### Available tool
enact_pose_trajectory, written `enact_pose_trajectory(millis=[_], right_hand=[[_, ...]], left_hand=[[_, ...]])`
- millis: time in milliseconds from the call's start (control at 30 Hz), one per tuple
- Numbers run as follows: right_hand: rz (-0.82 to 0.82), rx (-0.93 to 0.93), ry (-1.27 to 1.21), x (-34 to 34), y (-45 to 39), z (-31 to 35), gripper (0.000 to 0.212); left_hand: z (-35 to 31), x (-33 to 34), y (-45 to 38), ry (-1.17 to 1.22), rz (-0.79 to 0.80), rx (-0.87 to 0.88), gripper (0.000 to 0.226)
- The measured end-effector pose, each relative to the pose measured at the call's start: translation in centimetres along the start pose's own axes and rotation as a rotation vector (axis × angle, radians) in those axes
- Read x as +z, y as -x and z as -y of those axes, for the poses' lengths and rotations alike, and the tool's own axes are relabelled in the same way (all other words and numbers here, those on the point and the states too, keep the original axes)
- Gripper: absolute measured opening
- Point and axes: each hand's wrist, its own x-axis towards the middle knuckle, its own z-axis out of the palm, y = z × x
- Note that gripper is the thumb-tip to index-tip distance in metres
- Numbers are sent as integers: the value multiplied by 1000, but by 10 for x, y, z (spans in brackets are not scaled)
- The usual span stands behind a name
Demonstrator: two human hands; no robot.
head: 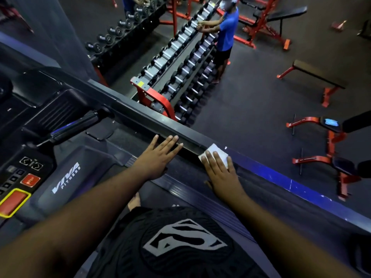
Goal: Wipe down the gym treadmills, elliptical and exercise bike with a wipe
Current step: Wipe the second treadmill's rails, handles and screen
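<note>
Both hands lie flat on the treadmill side rail (140, 117), right hand (221, 175) pressing a wipe (215, 152), left hand (158, 155) open beside it, dumbbell rack (180, 77) beyond.

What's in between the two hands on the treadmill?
In the head view, only a bare stretch of the treadmill's dark side rail lies between the left hand and the right hand, which presses the white wipe.

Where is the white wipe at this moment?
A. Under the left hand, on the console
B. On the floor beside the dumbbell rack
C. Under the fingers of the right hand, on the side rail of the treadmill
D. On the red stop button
C: the right hand presses the white wipe flat on the treadmill side rail; the left hand rests bare beside it.
</note>
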Motion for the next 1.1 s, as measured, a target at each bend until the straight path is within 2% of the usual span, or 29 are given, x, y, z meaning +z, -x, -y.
enact_pose_trajectory(millis=[100, 200, 233, 300, 333, 433, 500, 567, 667, 867, 967, 1033, 1100], right_hand=[[-56, 4, -15, 5, 41, -32, 64], [-83, -28, -129, -2, 36, -45, 49], [-98, -46, -159, -4, 26, -46, 50], [-89, -70, -236, -13, 1, -35, 75], [-74, -74, -253, -19, -10, -28, 79], [-83, -60, -298, -17, -23, -18, 66], [-101, 2, -285, -13, -15, -29, 65], [-69, -10, -184, -6, 0, -45, 75], [12, -144, 70, -6, 24, -56, 88], [15, -462, 495, -10, -26, -38, 67], [68, -574, 683, -13, -40, -21, 66], [74, -620, 690, -20, -44, -25, 65], [28, -627, 551, -24, -43, -35, 63]], left_hand=[[-12, 5, -4, -6, -18, -2, 104], [-23, 12, -10, 16, -72, 2, 105], [-28, 13, -11, 20, -86, 6, 105], [-35, 15, -15, 5, -97, 23, 103], [-38, 16, -16, -7, -101, 36, 102], [-41, 17, -17, -20, -151, 50, 103], [-40, 23, -17, -16, -181, 45, 105], [-37, 30, -14, -7, -202, 15, 106], [-36, 36, -12, 12, -225, -29, 104], [-33, 32, -16, 23, -220, -140, 100], [-25, 38, -10, 52, -212, -198, 100], [-19, 41, -6, 64, -219, -213, 100], [-14, 41, -1, 82, -213, -226, 102]])
